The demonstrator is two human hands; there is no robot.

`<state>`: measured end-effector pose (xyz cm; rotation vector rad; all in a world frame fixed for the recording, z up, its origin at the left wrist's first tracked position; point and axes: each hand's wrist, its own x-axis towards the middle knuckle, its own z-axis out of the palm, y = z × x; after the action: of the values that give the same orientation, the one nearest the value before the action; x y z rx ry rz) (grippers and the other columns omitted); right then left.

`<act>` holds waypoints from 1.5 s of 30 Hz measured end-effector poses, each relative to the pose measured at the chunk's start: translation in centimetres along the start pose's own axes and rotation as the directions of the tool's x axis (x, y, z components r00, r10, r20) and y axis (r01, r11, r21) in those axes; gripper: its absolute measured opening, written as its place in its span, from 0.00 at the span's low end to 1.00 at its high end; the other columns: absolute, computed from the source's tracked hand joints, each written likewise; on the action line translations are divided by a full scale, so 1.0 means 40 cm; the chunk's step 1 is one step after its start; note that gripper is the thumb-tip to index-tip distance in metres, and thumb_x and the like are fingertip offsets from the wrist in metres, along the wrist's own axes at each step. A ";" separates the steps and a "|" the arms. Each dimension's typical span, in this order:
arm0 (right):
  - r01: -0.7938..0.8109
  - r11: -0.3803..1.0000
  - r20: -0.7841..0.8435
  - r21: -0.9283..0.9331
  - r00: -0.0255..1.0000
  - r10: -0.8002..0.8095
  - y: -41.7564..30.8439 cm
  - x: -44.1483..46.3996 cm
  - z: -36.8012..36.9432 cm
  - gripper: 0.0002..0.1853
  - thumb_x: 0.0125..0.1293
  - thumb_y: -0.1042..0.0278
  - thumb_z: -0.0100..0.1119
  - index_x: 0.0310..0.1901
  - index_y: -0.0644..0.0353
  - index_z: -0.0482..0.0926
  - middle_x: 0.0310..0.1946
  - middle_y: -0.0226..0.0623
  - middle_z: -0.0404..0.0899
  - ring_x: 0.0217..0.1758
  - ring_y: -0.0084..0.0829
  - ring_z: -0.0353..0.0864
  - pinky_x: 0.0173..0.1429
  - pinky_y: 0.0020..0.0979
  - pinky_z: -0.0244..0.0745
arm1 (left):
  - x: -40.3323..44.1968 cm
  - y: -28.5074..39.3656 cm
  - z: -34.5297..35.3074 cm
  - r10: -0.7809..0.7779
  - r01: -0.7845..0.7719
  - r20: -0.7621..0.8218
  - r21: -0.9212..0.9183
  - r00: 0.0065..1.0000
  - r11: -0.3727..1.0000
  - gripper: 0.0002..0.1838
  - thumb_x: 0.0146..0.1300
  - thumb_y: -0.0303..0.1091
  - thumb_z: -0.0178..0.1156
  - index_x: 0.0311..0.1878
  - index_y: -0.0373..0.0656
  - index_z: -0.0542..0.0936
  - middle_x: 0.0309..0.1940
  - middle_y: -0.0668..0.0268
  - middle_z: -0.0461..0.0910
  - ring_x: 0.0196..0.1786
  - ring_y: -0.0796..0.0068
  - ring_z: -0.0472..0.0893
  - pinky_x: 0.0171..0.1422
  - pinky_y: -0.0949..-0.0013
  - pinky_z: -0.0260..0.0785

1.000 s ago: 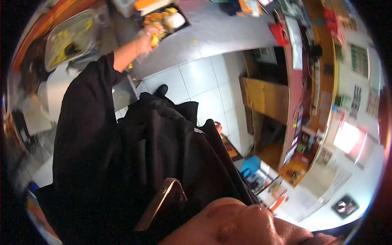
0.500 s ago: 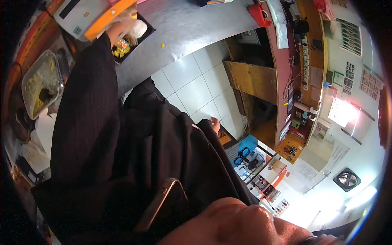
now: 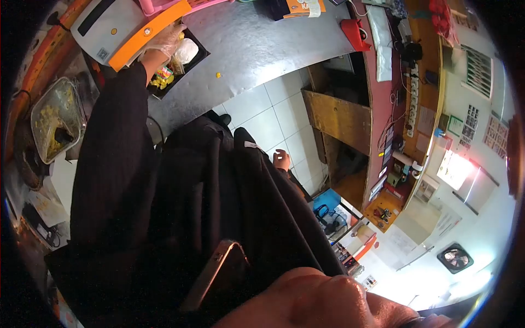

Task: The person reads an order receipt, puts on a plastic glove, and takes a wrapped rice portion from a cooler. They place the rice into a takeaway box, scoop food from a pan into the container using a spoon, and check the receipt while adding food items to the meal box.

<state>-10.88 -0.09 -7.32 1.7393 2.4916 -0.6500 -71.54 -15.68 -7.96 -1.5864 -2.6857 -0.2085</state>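
Observation:
My left hand (image 3: 161, 45), in a clear plastic glove, reaches over a black food tray (image 3: 191, 66) on the metal counter. Its fingers touch the contents at the tray's far end, beside a white wrapped ball (image 3: 186, 51); their grip is partly hidden. Yellow food pieces (image 3: 161, 81) and a small colourful packet (image 3: 164, 72) lie in the near end. Just left of the tray stands a grey machine (image 3: 106, 27) with an orange bar (image 3: 147, 34) close above my wrist. My right hand (image 3: 281, 159) hangs low at my side, bare, fingers loosely curled, with nothing visible in it.
A see-through container (image 3: 76, 93) with yellow remnants stands at the left. The metal counter (image 3: 240, 44) bears a yellow crumb (image 3: 218, 75), a pink basket (image 3: 205, 4) and a red holder (image 3: 354, 35). A wooden desk (image 3: 339, 117) stands across the tiled floor (image 3: 257, 112).
The view has shifted, bringing more of the pink basket and my feet into sight. My left hand stays at the tray. My right hand appears slightly further left.

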 end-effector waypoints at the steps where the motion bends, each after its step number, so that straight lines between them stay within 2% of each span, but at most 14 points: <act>1: -0.021 1.000 -0.001 -0.001 1.000 0.021 0.025 0.005 0.007 0.10 0.53 0.69 0.63 0.39 0.50 0.80 0.29 0.36 0.74 0.32 0.38 0.76 0.39 0.38 0.74 | -0.010 0.014 -0.023 -0.054 0.050 -0.070 -0.056 0.996 0.997 0.18 0.58 0.29 0.52 0.53 0.52 0.73 0.51 0.57 0.71 0.56 0.54 0.69 0.63 0.57 0.61; 2: 0.046 0.999 -0.007 -0.025 0.999 -0.047 0.051 0.016 0.007 0.10 0.52 0.69 0.64 0.37 0.51 0.80 0.26 0.35 0.76 0.33 0.38 0.77 0.41 0.38 0.74 | -0.019 0.029 -0.046 -0.108 0.091 -0.139 -0.117 0.984 0.989 0.18 0.58 0.30 0.52 0.53 0.52 0.73 0.51 0.57 0.71 0.57 0.54 0.69 0.63 0.56 0.61; 4: -0.020 0.998 0.023 0.062 1.000 0.018 0.079 0.037 -0.010 0.09 0.51 0.69 0.64 0.36 0.52 0.80 0.24 0.34 0.78 0.34 0.38 0.77 0.42 0.37 0.74 | -0.035 0.069 -0.092 -0.365 0.326 -0.077 -0.308 0.928 0.894 0.17 0.58 0.32 0.54 0.52 0.51 0.74 0.53 0.57 0.71 0.61 0.53 0.66 0.61 0.55 0.62; 8: -0.059 0.997 0.010 0.058 0.998 0.059 0.125 0.072 -0.038 0.09 0.51 0.68 0.64 0.36 0.53 0.80 0.24 0.34 0.79 0.34 0.36 0.78 0.42 0.36 0.74 | -0.063 0.084 -0.062 -0.400 0.327 -0.273 -0.277 0.875 0.904 0.19 0.58 0.34 0.55 0.55 0.51 0.72 0.54 0.56 0.73 0.60 0.52 0.69 0.60 0.53 0.63; 10: -0.146 0.985 0.044 0.094 0.989 0.142 0.141 0.089 -0.046 0.09 0.51 0.68 0.63 0.36 0.52 0.80 0.23 0.34 0.79 0.35 0.35 0.79 0.42 0.36 0.74 | -0.061 0.114 -0.091 -0.678 0.632 0.132 -0.523 0.723 0.572 0.18 0.60 0.36 0.54 0.55 0.49 0.72 0.51 0.54 0.75 0.55 0.52 0.74 0.59 0.55 0.65; 14: -0.148 0.983 0.066 0.106 0.988 0.141 0.141 0.095 -0.062 0.08 0.51 0.67 0.63 0.35 0.52 0.80 0.24 0.34 0.80 0.34 0.35 0.79 0.40 0.36 0.74 | -0.027 0.089 -0.054 -0.620 0.606 0.045 -0.279 0.783 0.745 0.19 0.60 0.36 0.54 0.56 0.49 0.71 0.50 0.54 0.76 0.54 0.52 0.74 0.58 0.55 0.65; 16: -0.023 0.999 0.045 0.047 0.999 0.021 0.162 0.097 -0.052 0.08 0.52 0.67 0.62 0.35 0.52 0.81 0.25 0.34 0.80 0.32 0.35 0.80 0.39 0.36 0.74 | -0.019 0.076 -0.046 -0.601 0.593 0.038 -0.222 0.798 0.774 0.20 0.60 0.37 0.54 0.56 0.49 0.71 0.50 0.53 0.76 0.54 0.51 0.75 0.58 0.55 0.65; 22: -0.059 0.996 0.101 0.059 0.993 0.053 0.114 0.111 -0.068 0.07 0.53 0.67 0.61 0.35 0.52 0.81 0.25 0.34 0.80 0.31 0.36 0.80 0.39 0.36 0.75 | -0.004 0.065 -0.028 -0.592 0.595 0.063 -0.143 0.803 0.791 0.21 0.61 0.38 0.54 0.57 0.48 0.70 0.49 0.53 0.77 0.53 0.51 0.75 0.57 0.55 0.66; 27: 0.038 0.999 0.082 0.038 0.996 -0.041 0.085 0.127 -0.073 0.07 0.53 0.67 0.60 0.35 0.52 0.81 0.25 0.34 0.80 0.32 0.35 0.81 0.40 0.35 0.75 | 0.001 0.059 -0.020 -0.590 0.597 0.093 -0.092 0.802 0.797 0.22 0.61 0.39 0.54 0.58 0.48 0.69 0.49 0.53 0.77 0.52 0.51 0.76 0.56 0.55 0.67; 35: -0.027 0.995 0.151 0.094 0.988 0.013 0.057 0.125 -0.046 0.07 0.54 0.67 0.61 0.36 0.52 0.82 0.27 0.34 0.82 0.31 0.32 0.82 0.38 0.33 0.76 | 0.022 0.039 -0.010 -0.605 0.606 0.179 0.059 0.776 0.794 0.24 0.61 0.41 0.55 0.60 0.47 0.68 0.48 0.53 0.78 0.51 0.51 0.77 0.55 0.55 0.68; 37: -0.007 0.998 0.173 0.070 0.985 -0.006 0.048 0.115 -0.039 0.07 0.54 0.67 0.61 0.36 0.52 0.82 0.27 0.35 0.82 0.31 0.32 0.82 0.37 0.33 0.77 | 0.019 0.047 -0.034 -0.616 0.615 0.163 0.064 0.771 0.786 0.24 0.61 0.41 0.55 0.60 0.47 0.68 0.48 0.53 0.78 0.51 0.51 0.77 0.54 0.55 0.68; 40: -0.026 0.998 0.211 0.054 0.977 0.014 0.036 0.102 -0.041 0.08 0.54 0.66 0.61 0.37 0.52 0.81 0.27 0.35 0.82 0.30 0.32 0.82 0.37 0.33 0.77 | -0.005 0.080 -0.086 -0.602 0.590 -0.105 -0.124 0.792 0.798 0.22 0.59 0.43 0.56 0.56 0.49 0.71 0.46 0.57 0.79 0.49 0.54 0.78 0.53 0.55 0.68; 43: -0.061 0.997 0.239 0.054 0.970 0.047 0.027 0.091 -0.050 0.09 0.54 0.65 0.62 0.38 0.51 0.81 0.27 0.35 0.82 0.31 0.33 0.82 0.38 0.34 0.77 | -0.012 0.083 -0.071 -0.540 0.517 0.016 -0.317 0.841 0.795 0.18 0.58 0.44 0.58 0.50 0.49 0.75 0.46 0.58 0.78 0.50 0.57 0.77 0.53 0.56 0.68; 45: -0.079 0.995 0.254 0.053 0.965 0.063 0.027 0.093 -0.052 0.09 0.54 0.65 0.62 0.38 0.52 0.81 0.27 0.35 0.82 0.31 0.33 0.82 0.38 0.34 0.77 | -0.039 0.099 -0.067 -0.493 0.463 -0.071 -0.251 0.867 0.850 0.18 0.57 0.45 0.59 0.49 0.49 0.75 0.45 0.58 0.79 0.49 0.56 0.78 0.53 0.57 0.69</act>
<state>-10.87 4.25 -6.74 1.6390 2.2511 -0.8906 -67.49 -15.48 -5.02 -0.8515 -2.9794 -0.6242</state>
